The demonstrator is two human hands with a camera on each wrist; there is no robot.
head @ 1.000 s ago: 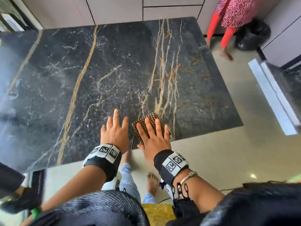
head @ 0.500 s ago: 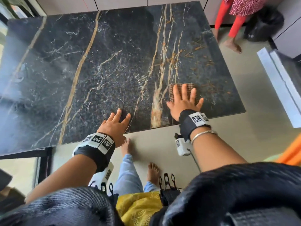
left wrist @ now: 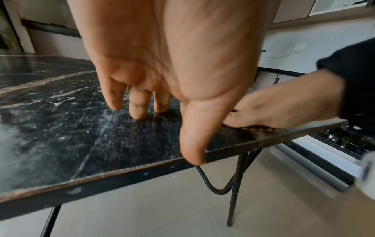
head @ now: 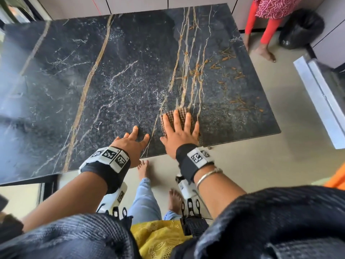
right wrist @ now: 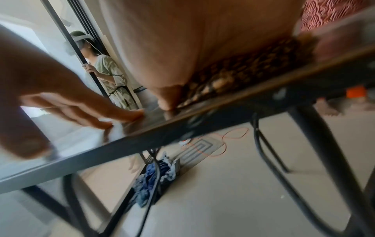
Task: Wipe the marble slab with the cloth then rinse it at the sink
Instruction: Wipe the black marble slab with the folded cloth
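Note:
The black marble slab (head: 130,81) with gold and white veins fills the head view as a tabletop on thin black legs. A brown checked cloth (head: 182,114) lies flat near the slab's front edge. My right hand (head: 180,131) presses on it with straight spread fingers, and the cloth (right wrist: 243,70) shows under the palm in the right wrist view. My left hand (head: 133,141) rests beside it on the bare slab (left wrist: 61,120), fingertips (left wrist: 139,115) touching the stone, thumb at the front edge. No sink is in view.
A person in red trousers (head: 267,28) stands at the slab's far right corner beside a black bag (head: 302,27). A white-edged counter (head: 321,101) runs along the right. Another person (right wrist: 107,70) stands by a doorway. Clothes (right wrist: 156,174) and an orange cable (right wrist: 219,144) lie on the floor under the table.
My right hand slid the cloth right and away from the front edge, and now it has come back left, close to the left hand. The left hand stayed near the front edge.

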